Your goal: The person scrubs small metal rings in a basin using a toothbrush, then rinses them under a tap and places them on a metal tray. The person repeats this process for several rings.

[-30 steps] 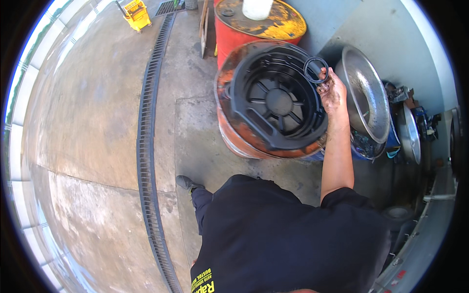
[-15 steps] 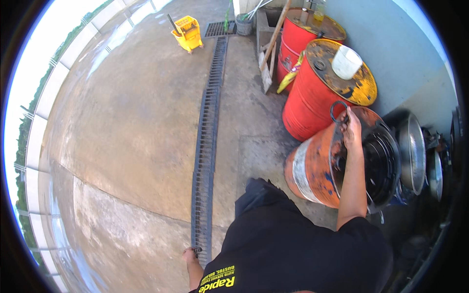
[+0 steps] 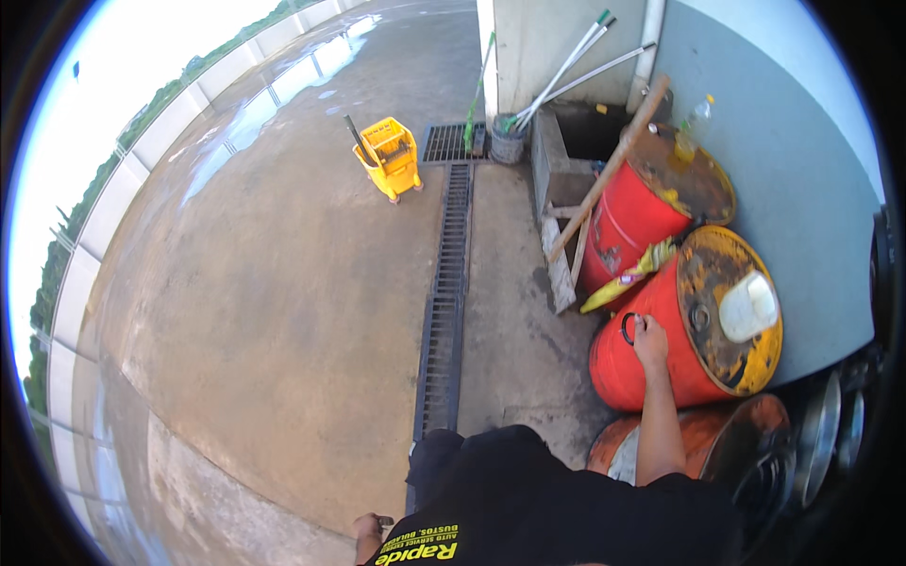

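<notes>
My right hand [image 3: 650,343] is closed on a black ring-shaped tool [image 3: 627,329], its open loop pointing left past my fingers. It is held out in front of the nearer red drum [image 3: 651,373], whose rusty yellow-rimmed top carries a white plastic container [image 3: 748,308]. Low at the left, my left hand [image 3: 367,530] hangs beside my body, closed around a small dark object [image 3: 385,520] too small to name. Beneath my right forearm stands an orange and white drum [image 3: 694,439] with a dark top.
A slotted drain channel [image 3: 442,330] runs ahead along the concrete floor. A yellow mop bucket [image 3: 390,160] stands left of it. Further right are another red drum [image 3: 632,222], a leaning wooden pole [image 3: 609,174], a folded yellow item [image 3: 628,275] and metal basins [image 3: 819,439].
My view has shifted forward, so the drums and the bucket sit lower in it. My right hand, still holding the ring-shaped tool, has moved from over the orange drum to the red one.
</notes>
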`<state>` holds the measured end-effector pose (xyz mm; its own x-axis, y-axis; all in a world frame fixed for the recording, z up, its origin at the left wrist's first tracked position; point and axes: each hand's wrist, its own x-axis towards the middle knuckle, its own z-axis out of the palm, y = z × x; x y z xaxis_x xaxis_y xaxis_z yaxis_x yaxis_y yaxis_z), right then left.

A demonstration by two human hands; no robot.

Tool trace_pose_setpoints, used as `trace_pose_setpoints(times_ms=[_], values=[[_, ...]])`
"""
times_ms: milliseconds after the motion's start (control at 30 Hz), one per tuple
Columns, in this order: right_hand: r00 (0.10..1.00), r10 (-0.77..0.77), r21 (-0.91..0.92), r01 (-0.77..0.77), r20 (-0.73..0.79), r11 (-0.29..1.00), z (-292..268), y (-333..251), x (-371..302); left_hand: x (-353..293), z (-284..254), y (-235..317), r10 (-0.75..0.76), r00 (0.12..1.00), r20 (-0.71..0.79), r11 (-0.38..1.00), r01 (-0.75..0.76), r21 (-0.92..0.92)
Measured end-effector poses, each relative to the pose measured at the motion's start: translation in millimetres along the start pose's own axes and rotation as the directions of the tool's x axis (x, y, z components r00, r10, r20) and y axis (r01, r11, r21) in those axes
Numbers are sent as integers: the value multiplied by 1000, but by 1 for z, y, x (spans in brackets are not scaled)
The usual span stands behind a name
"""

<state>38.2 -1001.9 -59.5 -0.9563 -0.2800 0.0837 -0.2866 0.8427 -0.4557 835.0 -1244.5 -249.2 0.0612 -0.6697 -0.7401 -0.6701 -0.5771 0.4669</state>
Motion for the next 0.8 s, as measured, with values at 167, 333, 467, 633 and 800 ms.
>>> trace_pose_setpoints(times_ms=[167, 333, 467, 633, 800], values=[[992, -86, 205, 66, 91, 977, 113, -28, 165, 126, 33, 161, -266, 934, -237, 950, 214, -226], [816, 297, 104, -395, 495, 913, 209, 15, 241, 277, 98, 329, -204, 971, -127, 977, 194, -90], [469, 617, 153, -856, 632, 494, 247, 34, 232, 377, 125, 481, -204, 960, -193, 977, 186, -107], [318, 697, 86, -934, 643, 347, 299, -93, 330, 438, 133, 721, -12, 969, -248, 987, 51, 153], [354, 687, 182, -933, 634, 312, 358, -136, 482, 486, 202, 1017, 160, 975, -154, 982, -141, 129]])
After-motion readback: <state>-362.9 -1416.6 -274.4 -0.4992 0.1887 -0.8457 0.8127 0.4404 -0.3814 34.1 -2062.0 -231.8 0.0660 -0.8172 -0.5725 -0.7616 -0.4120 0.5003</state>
